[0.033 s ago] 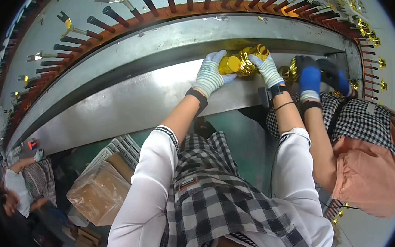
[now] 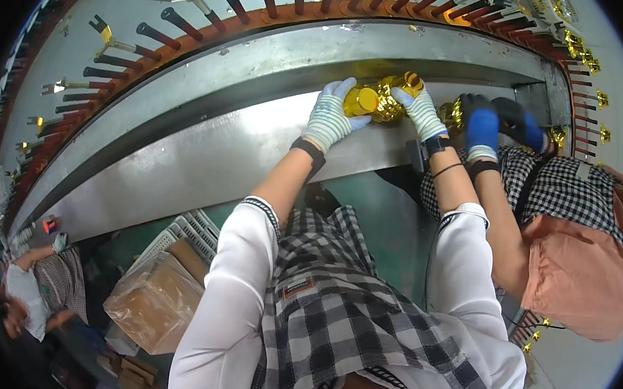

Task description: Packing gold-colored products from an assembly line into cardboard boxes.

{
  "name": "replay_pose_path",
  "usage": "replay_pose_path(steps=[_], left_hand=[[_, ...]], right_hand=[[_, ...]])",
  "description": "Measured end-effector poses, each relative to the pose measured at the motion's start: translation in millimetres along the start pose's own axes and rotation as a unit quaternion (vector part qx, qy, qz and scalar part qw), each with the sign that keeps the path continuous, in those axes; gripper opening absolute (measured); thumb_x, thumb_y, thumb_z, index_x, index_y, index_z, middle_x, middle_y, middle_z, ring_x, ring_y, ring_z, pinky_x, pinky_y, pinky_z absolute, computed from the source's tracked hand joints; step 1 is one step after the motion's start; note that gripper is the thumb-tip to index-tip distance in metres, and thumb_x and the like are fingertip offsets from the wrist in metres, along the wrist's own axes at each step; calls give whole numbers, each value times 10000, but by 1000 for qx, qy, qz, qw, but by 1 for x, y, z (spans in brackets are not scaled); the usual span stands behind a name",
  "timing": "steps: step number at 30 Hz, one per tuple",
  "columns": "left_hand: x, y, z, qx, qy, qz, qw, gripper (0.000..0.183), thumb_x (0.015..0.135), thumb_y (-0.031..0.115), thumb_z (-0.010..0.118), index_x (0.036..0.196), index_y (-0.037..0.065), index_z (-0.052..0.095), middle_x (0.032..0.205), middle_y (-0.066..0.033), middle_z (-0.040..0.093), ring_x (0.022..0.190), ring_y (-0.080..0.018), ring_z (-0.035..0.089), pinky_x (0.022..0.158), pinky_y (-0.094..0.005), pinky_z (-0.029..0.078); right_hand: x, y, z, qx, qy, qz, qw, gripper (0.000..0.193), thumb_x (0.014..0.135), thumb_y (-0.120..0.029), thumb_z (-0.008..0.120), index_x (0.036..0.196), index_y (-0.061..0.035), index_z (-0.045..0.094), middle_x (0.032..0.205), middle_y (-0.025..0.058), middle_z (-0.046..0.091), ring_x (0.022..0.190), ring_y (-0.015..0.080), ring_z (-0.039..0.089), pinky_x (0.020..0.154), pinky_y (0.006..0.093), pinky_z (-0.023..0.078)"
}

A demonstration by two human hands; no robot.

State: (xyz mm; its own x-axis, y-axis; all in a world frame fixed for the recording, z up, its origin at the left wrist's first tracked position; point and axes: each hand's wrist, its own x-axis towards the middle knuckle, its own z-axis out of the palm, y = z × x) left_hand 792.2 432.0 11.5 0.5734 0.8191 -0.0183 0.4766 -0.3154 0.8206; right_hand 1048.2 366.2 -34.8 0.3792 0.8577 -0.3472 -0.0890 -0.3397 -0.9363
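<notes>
Over the metal bench, my left hand (image 2: 329, 115), in a pale striped glove, curls round the left end of a shiny gold piece (image 2: 389, 105). Its flat round yellow end faces me, and its middle has a faceted, ridged surface. My right hand (image 2: 425, 113), gloved alike, grips the right part with the thumb laid across it. Whether this is one piece or several set together I cannot tell. Just to the right, a co-worker's blue-and-black gloved hands (image 2: 487, 124) are at another gold piece (image 2: 455, 112), partly hidden by those gloves.
A raised metal ledge (image 2: 263, 66) borders the bench (image 2: 205, 146) at the back. Beyond it runs a curved row of dark upright rods (image 2: 186, 24), some bearing forked metal holders (image 2: 106, 38). A plastic-wrapped box (image 2: 153, 303) and white crate (image 2: 195, 233) stand lower left.
The co-worker's gloved hands have shifted slightly to the left. My own hands keep their grip on the gold piece, almost still.
</notes>
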Motion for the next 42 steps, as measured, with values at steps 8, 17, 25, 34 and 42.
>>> replay_pose_path(steps=[8,17,25,34,42], left_hand=[[-110,-53,-112,25,53,-18,998,903,642,270,928,1410,81,494,1334,-223,511,1222,-410,549,1072,-471,489],[-198,-101,-146,-35,76,-108,991,1145,637,327,964,1545,17,338,1523,-241,393,1417,-390,410,1209,-448,347],[-332,-143,-36,-663,67,-582,466,683,956,588,639,1364,49,542,1321,-119,600,1257,-257,551,1090,-394,446],[-266,-28,-98,-588,-82,-394,702,681,1040,490,558,1540,60,388,1516,-99,483,1367,-231,501,1154,-414,429],[-193,12,-146,-342,34,-354,870,610,1037,392,613,1435,-51,480,1068,-102,667,884,-168,681,805,-285,587]], right_hand=[[-110,-24,149,-71,-158,5,985,595,728,-228,873,1219,-7,620,1190,137,685,1089,244,666,941,369,559],[-148,-24,196,-148,-201,-21,968,694,664,-347,890,1222,-22,636,1200,215,620,1167,349,596,1029,425,515],[-185,-11,201,-179,-209,-76,958,717,658,-307,910,1239,-22,600,1213,204,583,1147,349,601,1014,430,524],[-265,-72,156,115,-142,80,980,641,782,-33,788,1350,-23,493,1272,99,625,1165,202,615,1041,371,503],[-199,-171,162,58,-145,8,988,597,784,-78,808,1320,-15,551,1198,80,665,1111,174,634,998,327,505]])
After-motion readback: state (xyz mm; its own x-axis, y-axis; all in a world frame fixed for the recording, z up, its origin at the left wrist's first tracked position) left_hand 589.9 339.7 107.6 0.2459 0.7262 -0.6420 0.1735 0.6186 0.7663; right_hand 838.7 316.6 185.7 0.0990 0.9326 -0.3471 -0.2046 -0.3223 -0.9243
